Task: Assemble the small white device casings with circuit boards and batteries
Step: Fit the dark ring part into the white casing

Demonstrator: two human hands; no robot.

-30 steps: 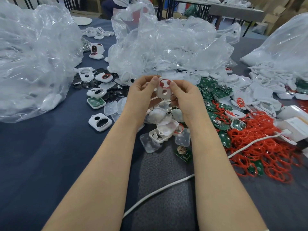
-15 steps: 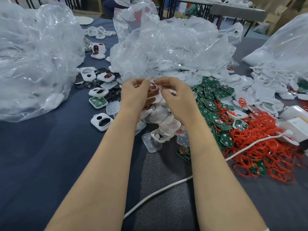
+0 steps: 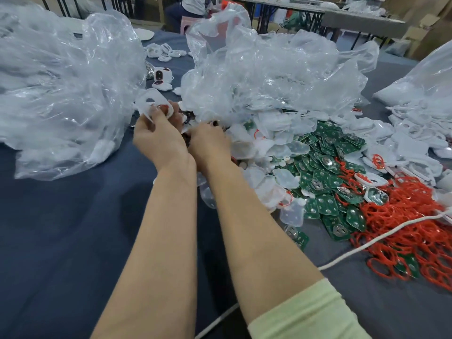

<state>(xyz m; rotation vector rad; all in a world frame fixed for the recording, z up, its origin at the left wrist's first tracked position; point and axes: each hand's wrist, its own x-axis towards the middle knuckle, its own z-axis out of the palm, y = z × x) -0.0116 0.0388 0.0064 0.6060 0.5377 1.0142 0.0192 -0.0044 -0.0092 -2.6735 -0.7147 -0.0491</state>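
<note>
My left hand (image 3: 159,140) pinches a white casing (image 3: 149,104) with two openings and a red ring in it, lifted at the edge of the left plastic bag. Close beside it, my right hand (image 3: 208,143) reaches down into the parts behind it, knuckles up; its fingertips are hidden. Green circuit boards (image 3: 325,199) lie heaped to the right. Translucent white covers (image 3: 286,177) are scattered between the boards and my right forearm.
Large crumpled clear bags stand at the left (image 3: 61,94) and the middle back (image 3: 269,69), with another at the far right (image 3: 428,81). Red rings (image 3: 403,228) pile up at the right, crossed by a white cable (image 3: 381,236). Two assembled casings (image 3: 161,78) sit behind.
Both hands have moved left and away from me. The casing, held between both hands before, is now in the left hand alone, and the right hand has dropped into the parts.
</note>
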